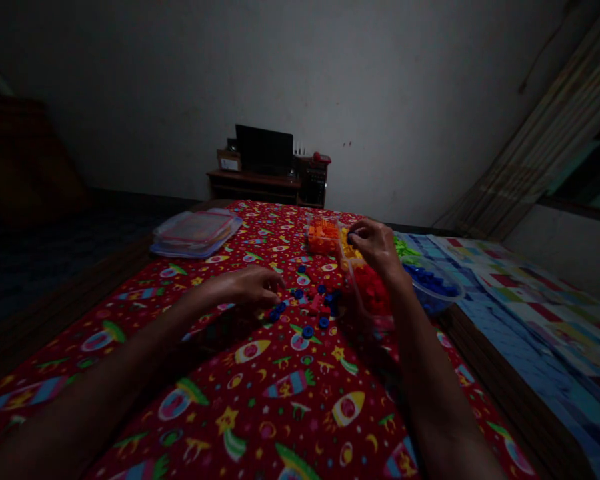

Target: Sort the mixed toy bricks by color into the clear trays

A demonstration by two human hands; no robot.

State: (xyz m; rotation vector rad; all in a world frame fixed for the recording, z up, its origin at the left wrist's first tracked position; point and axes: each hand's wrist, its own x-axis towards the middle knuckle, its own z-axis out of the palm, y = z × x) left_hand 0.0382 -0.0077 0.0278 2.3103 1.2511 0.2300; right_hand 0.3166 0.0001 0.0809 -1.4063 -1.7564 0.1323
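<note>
My right hand (376,243) is closed, with a small round dark blue toy piece (351,237) pinched between thumb and fingertips. It is above the boxes of yellow pieces (349,247) and red pieces (373,290). My left hand (250,285) hovers low over the cloth with fingers bent and a gap between thumb and forefinger; nothing shows in it. Just beside it lie blue wheel-like pieces (277,311). Several more blue round pieces (308,331) and a group of red pieces (317,305) lie scattered between my hands.
A box of orange pieces (323,237) stands at the back, a tub of blue pieces (433,283) and green pieces (405,249) to the right. Stacked plastic lids (197,230) rest at the back left. The red patterned cloth (260,400) covers the table; a bed (530,320) adjoins on the right.
</note>
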